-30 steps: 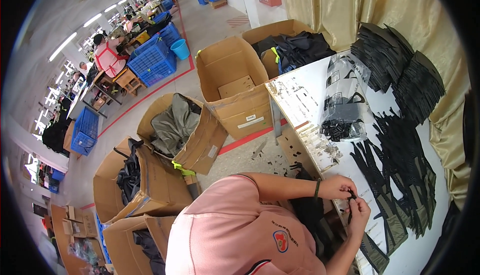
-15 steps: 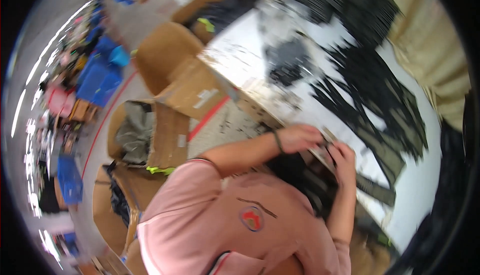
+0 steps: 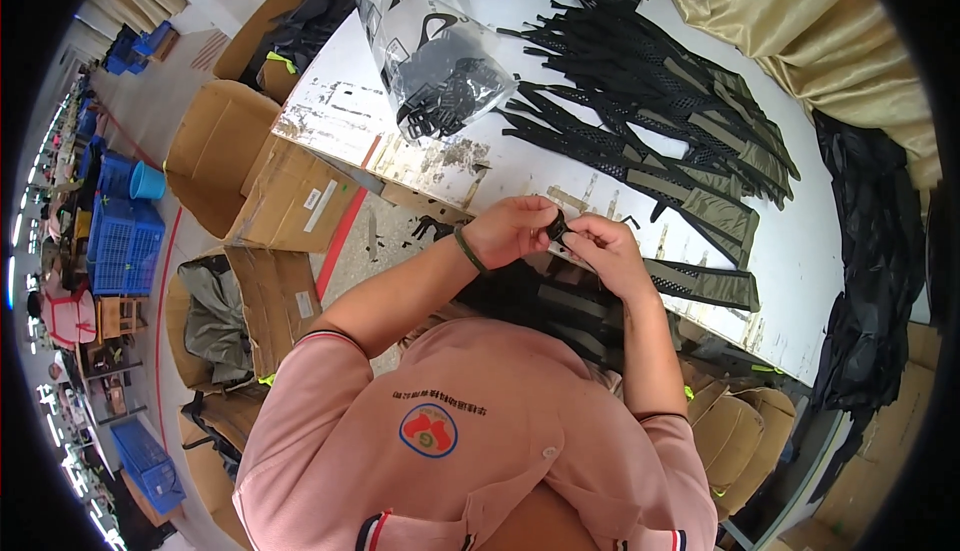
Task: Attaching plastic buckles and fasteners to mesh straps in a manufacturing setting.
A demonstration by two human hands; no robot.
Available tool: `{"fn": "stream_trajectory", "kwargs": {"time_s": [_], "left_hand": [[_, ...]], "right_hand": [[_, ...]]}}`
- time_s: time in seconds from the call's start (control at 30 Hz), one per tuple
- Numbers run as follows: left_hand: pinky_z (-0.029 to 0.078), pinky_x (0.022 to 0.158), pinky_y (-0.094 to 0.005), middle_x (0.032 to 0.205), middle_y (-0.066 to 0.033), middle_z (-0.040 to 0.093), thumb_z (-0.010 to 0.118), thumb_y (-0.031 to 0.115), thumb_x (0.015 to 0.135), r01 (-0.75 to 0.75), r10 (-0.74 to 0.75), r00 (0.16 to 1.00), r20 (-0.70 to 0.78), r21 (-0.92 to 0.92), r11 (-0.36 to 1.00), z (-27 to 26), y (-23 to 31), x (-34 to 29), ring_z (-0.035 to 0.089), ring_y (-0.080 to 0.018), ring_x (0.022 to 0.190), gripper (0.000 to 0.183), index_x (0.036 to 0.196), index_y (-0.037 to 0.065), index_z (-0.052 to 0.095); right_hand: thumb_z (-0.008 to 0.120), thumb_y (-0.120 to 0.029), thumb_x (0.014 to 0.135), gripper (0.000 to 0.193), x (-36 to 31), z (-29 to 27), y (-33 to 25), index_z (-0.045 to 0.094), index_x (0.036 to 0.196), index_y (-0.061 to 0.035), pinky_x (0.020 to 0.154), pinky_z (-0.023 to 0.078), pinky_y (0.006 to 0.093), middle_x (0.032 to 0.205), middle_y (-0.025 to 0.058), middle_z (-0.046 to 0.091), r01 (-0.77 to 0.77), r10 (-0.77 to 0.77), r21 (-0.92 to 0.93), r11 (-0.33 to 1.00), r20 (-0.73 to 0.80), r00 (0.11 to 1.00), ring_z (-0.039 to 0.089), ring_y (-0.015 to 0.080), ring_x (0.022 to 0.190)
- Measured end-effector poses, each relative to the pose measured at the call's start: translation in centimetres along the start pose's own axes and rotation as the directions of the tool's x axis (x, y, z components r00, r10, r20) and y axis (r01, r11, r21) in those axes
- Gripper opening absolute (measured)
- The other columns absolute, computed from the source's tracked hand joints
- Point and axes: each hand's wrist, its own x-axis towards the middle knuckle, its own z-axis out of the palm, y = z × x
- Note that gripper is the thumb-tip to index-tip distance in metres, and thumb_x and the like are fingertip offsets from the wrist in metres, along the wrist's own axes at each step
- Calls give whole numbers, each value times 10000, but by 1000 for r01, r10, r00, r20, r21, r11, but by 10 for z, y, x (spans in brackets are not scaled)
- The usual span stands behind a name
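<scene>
Mid-frame, the left hand and the right hand are meeting, fingertips of both pinching a small black piece — it's sitting right by the near edge of the white table. Those fingers are covering much of it, so a loosening pinch could be dropping it towards the dark fabric just below, black hiding on black. Beyond, right of centre, black-and-olive straps are overlapping; one snagging could be dragging its neighbours askew. Farther, upper centre, a clear plastic bag is slumping, black pieces inside — a knock could be spilling them, though I can't tell whether it's open.
</scene>
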Motion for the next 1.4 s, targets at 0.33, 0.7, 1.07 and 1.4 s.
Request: {"fn": "stream_trajectory", "kwargs": {"time_s": [0.33, 0.7, 1.07, 1.4], "left_hand": [[435, 639, -211, 841, 13, 582, 542, 159, 921, 86, -85, 996, 40, -5, 996, -16, -6, 3, 529, -66, 673, 103, 929, 60, 570], [433, 615, -232, 827, 19, 577, 582, 159, 900, 18, -19, 999, 27, 59, 998, -13, -6, 2, 530, -69, 665, 87, 899, 72, 581], [444, 643, -228, 844, 8, 576, 556, 160, 912, 9, -10, 998, -68, -16, 1000, 4, -4, 3, 527, -85, 660, 102, 944, 64, 563], [489, 612, -224, 822, -22, 608, 594, 140, 892, -223, 280, 947, -158, 304, 926, 26, -13, 5, 587, -88, 697, 94, 926, 59, 560]], "right_hand": [[610, -46, 821, 90, -1, 4, -10, 644, 877, 15, 628, 424, 221, 756, 32, 582, 161, -146, -328, 931, 70, 987, 530, 94, 699], [631, -32, 790, 66, -4, 11, -4, 629, 848, 1, 600, 436, 245, 729, 69, 592, 312, -361, -528, 790, 11, 932, 559, 146, 658], [637, 1, 767, 117, 3, 16, -4, 644, 874, -45, 697, 444, 280, 769, 62, 607, 230, -303, -353, 907, -168, 938, 561, 175, 679], [625, 39, 752, 129, -4, 18, -1, 610, 861, -29, 655, 413, 233, 741, 16, 585, 449, -574, -462, 765, -174, 800, 518, 144, 678]]}}
